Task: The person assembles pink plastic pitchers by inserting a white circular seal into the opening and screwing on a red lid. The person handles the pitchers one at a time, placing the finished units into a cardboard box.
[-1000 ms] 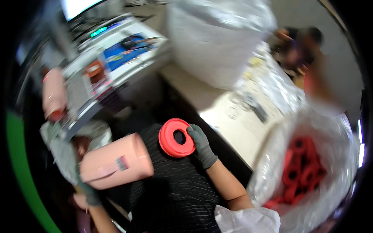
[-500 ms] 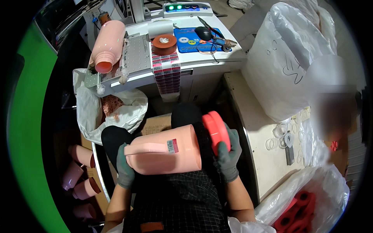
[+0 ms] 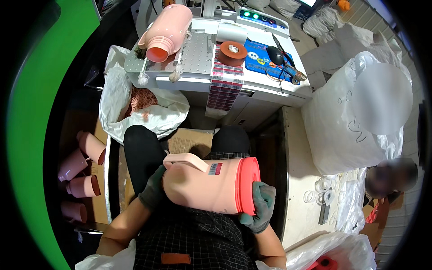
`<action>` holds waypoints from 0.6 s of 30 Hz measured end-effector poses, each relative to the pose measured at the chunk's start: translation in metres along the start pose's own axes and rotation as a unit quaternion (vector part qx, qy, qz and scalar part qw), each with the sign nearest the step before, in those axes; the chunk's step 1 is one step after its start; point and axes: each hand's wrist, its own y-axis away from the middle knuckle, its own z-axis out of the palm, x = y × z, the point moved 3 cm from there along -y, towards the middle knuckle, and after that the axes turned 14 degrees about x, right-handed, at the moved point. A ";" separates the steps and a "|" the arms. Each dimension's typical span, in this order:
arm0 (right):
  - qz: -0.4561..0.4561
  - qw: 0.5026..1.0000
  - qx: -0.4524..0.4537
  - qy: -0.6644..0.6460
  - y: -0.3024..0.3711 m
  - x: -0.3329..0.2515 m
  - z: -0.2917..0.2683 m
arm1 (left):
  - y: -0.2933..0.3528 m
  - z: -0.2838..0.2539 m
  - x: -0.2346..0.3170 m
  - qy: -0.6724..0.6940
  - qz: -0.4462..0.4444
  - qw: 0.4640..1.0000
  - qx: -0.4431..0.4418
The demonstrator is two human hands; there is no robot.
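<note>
Left hand [image 3: 153, 191] grips the jug [image 3: 204, 184] at its base; right hand [image 3: 257, 206] clasps its red lid [image 3: 248, 185]; jug lies sideways over the lap.

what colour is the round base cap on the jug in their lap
Red, against the pale pink jug; the base cap shows best in the head view.
</note>
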 end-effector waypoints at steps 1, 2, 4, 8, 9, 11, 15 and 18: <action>-0.001 1.000 0.005 -0.004 0.001 -0.001 -0.001 | 0.000 -0.003 -0.003 -0.057 0.032 0.998 0.014; -0.003 1.000 0.011 -0.007 0.002 -0.003 -0.001 | 0.001 -0.005 -0.006 -0.115 0.062 0.991 0.031; 0.029 0.999 0.017 0.032 0.003 -0.009 -0.001 | 0.005 0.019 0.009 -0.019 0.056 0.996 0.071; 0.137 0.985 0.068 0.079 0.002 -0.015 -0.004 | 0.009 0.052 0.034 0.086 0.105 0.977 0.166; 0.169 0.979 0.094 0.065 0.001 -0.013 -0.005 | 0.008 0.056 0.038 0.050 0.168 0.964 0.199; 0.231 0.962 0.143 0.036 0.003 -0.003 -0.008 | 0.009 0.069 0.048 -0.053 0.263 0.935 0.232; 0.450 0.883 0.093 -0.098 0.016 0.026 -0.009 | 0.047 0.154 0.120 -0.260 0.311 0.903 0.139; 0.630 0.710 0.092 -0.301 0.022 0.037 -0.007 | 0.057 0.221 0.139 -0.342 0.574 0.741 -0.070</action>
